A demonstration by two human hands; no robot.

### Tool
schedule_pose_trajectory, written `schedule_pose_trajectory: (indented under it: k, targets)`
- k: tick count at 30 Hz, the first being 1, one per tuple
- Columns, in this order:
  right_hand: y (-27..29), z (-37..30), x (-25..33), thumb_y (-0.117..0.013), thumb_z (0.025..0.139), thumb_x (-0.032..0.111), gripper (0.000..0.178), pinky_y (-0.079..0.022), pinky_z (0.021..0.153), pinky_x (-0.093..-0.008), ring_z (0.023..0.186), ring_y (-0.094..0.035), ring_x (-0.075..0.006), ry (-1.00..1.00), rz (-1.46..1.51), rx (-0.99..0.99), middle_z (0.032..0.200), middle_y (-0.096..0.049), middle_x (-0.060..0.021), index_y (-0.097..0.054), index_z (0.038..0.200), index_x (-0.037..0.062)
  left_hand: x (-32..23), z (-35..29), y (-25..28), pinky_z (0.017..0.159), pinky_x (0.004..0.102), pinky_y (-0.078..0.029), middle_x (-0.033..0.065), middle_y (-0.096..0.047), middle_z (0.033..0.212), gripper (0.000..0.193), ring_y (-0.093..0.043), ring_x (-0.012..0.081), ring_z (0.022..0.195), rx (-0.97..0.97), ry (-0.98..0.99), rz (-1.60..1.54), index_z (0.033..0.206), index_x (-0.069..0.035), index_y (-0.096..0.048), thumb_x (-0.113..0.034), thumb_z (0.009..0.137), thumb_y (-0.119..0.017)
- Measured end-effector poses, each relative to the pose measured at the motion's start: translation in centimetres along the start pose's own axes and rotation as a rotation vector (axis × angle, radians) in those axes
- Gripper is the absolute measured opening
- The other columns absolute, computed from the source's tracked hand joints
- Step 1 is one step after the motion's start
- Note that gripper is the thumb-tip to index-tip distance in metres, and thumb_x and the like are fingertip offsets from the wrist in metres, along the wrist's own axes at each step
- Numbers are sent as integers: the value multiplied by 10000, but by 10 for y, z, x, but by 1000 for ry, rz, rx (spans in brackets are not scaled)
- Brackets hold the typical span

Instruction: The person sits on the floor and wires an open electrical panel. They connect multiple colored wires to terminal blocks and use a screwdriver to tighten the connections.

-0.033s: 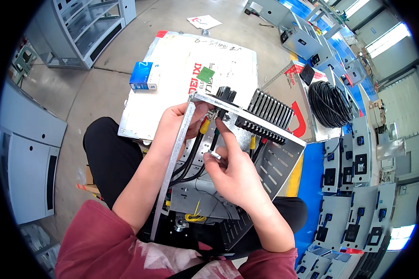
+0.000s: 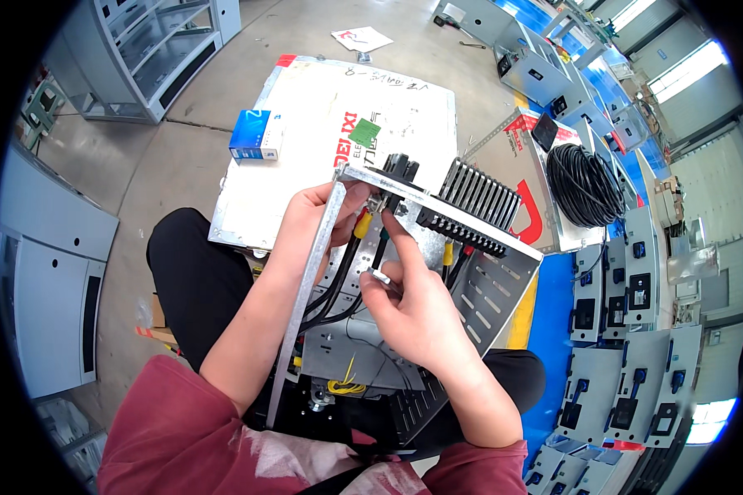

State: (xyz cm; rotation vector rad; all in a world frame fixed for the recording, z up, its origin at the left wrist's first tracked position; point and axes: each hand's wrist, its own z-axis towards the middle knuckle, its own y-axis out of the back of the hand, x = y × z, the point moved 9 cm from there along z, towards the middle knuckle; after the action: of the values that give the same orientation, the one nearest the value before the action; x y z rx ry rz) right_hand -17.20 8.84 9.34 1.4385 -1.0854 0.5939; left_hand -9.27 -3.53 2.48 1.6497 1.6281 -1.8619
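My left hand [image 2: 326, 216] reaches behind the edge of a grey metal frame [image 2: 308, 285]. Its thumb and fingers pinch at a cable lug with a yellow sleeve [image 2: 362, 223], against a black terminal block [image 2: 399, 169]. Some of those fingers are hidden. My right hand [image 2: 413, 305] stretches its index finger up to the same terminal. Between its thumb and curled fingers sits a small silver metal piece [image 2: 378, 275], mostly covered. A green-sleeved cable [image 2: 382, 238] runs up between the hands. Thick black cables [image 2: 328, 295] bend down inside the enclosure.
A white box [image 2: 305, 99] carrying a small blue-and-white carton [image 2: 256, 135] stands beyond the frame. Black ribbed parts [image 2: 479, 198] line its top right. Coiled black cable [image 2: 584, 186] lies at right, near several grey panels [image 2: 594, 384]. Grey cabinets [image 2: 54, 272] stand at left.
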Motion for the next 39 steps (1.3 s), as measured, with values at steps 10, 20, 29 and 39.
schedule_pose_trajectory:
  k: [10,20,29,39]
  targets:
    - [0,1,-2,-639,969,114,790,-524,661,-379,633,-639,-275,2,-22,12,682,-550,-106,-236,1637,-13,-20,-9,-9,764,235,-514,4,-723,926,158,-616,56,835,-59,-306,370,1100,4,-742,-120,1004,-730]
    - [3,-3,-7,-650,991,142,574,-508,627,-383,601,-641,-280,-46,26,-16,662,-586,-117,-388,1470,-37,7,-24,37,708,207,-452,32,-618,1018,204,-575,87,860,-42,-76,-186,1213,1,-603,-48,1026,-538]
    - [4,-6,-6,-654,990,160,640,-490,585,-392,564,-612,-283,-23,-22,-28,627,-547,-104,-340,1513,-36,-6,-33,38,698,200,-479,102,-661,1116,371,-599,89,791,-99,-173,184,1428,31,-507,-73,1072,-488]
    - [-1,-7,-7,-638,1016,177,721,-508,618,-335,573,-611,-221,-57,6,57,659,-546,-82,-245,1583,-30,-29,-54,37,556,243,-546,187,-699,1105,572,-689,148,633,-39,-325,538,1669,-59,-201,-88,1129,-388]
